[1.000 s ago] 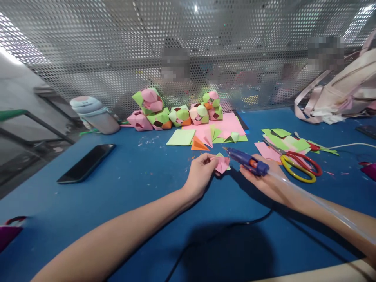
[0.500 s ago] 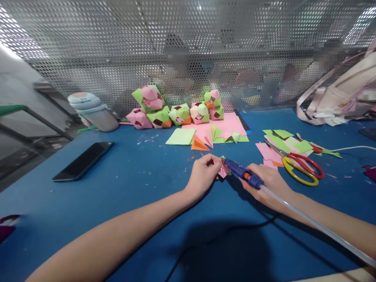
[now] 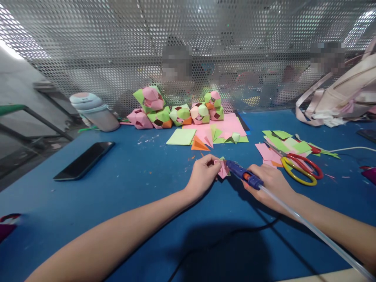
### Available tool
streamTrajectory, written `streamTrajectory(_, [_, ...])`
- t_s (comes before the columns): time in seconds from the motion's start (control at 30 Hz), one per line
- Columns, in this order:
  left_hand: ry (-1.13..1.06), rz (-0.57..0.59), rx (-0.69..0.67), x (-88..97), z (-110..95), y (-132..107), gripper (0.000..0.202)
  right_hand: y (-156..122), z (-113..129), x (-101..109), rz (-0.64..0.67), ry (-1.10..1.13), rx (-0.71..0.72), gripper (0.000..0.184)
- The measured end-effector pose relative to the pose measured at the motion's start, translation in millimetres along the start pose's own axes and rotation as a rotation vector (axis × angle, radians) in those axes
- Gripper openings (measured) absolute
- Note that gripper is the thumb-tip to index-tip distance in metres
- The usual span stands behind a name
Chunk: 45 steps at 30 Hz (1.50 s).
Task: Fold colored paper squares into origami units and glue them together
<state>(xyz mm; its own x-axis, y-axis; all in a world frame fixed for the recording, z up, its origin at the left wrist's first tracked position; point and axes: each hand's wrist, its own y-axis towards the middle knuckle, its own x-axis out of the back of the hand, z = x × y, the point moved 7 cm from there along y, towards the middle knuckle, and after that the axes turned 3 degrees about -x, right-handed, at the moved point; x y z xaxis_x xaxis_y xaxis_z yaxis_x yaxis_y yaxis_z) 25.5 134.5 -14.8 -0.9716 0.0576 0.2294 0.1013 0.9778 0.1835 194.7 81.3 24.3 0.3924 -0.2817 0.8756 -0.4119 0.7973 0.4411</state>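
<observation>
My left hand [image 3: 204,171] is closed, pinching a small folded paper piece [image 3: 223,169] in pink and green. Wrapped round a blue hot glue gun [image 3: 243,174] is my right hand [image 3: 268,183]. A long clear glue stick [image 3: 308,223] runs out of the gun's back end toward the lower right. The gun's nozzle points at the paper piece, close to its right side; whether they touch I cannot tell. Beyond my hands lie an orange folded paper [image 3: 200,144] and a stack of pale green sheets [image 3: 181,136].
Folded paper balls [image 3: 158,116] stand in a row, some stacked, before a perforated metal panel [image 3: 117,47]. Scissors [image 3: 299,168] rest on paper scraps at right. A phone [image 3: 85,160] and a bottle [image 3: 94,111] are at left. A bag [image 3: 343,90] sits at back right.
The glue gun's nozzle has drawn back slightly to the right from the paper piece. My left hand keeps its pinch, almost unmoved.
</observation>
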Motion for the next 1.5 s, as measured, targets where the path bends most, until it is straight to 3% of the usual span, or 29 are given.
streamTrajectory(0.5, [0.009,0.015,0.006,-2.4,0.9,0.1,0.012,-0.2,3.9,0.9,0.002,-0.081,0.032,0.012])
streamTrajectory(0.9, [0.006,0.006,0.031,-1.1,-1.6,0.8,0.011,0.1,1.1,3.6,0.01,-0.135,-0.028,0.016])
streamTrajectory(1.5, [0.011,0.037,-0.025,-4.5,-0.2,0.0,0.012,0.1,3.2,7.2,-0.042,-0.111,0.01,0.014])
